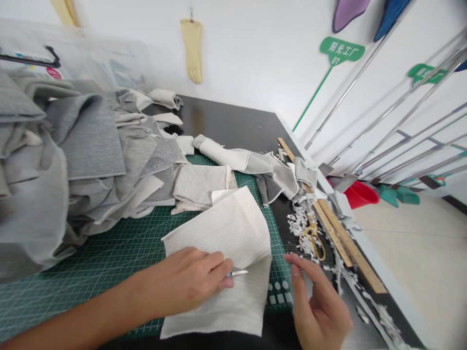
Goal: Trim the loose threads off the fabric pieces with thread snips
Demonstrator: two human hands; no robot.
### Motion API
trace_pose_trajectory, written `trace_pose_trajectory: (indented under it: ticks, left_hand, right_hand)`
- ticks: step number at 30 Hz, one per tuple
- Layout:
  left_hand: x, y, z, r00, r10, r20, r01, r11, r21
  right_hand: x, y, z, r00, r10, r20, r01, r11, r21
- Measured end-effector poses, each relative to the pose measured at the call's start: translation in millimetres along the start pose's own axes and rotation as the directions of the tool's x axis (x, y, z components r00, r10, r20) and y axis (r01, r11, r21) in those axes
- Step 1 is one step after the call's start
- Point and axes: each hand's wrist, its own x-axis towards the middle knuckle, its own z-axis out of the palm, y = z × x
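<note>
A cream ribbed fabric piece (222,228) lies on the green cutting mat (142,243), overhanging its near edge. My left hand (193,279) is closed around a small knife on top of this fabric. Only the knife's short pointed blade (240,273) and a bit of bluish handle show, pointing right. Just right of the fabric, my right hand (319,301) is raised with thumb and index fingertip close together in a pinch. Anything between those fingertips is too small to make out. The other fingers curl into the palm.
Grey and beige fabric pieces (91,141) pile up at the left, before a clear plastic bin (120,63). Along the right edge lie gold-handled scissors (313,238), wooden rulers (350,243) and fabric shreds (299,221). Long-handled tools and a red dustpan (361,194) stand beyond.
</note>
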Motion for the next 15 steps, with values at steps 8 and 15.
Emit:
trace_pose_trajectory:
  ticks: [8,15]
  left_hand:
    - [-61,-11,-22.4,0.980,-0.179,-0.091,0.176,0.983,-0.043]
    - [-127,-51,14.5,0.871,-0.414,-0.263,0.414,0.908,-0.061]
  right_hand:
    - [23,10,12,0.859,-0.213,0.465,0.316,0.936,-0.155]
    - [41,31,36,0.595,-0.369,0.714,0.586,0.808,-0.071]
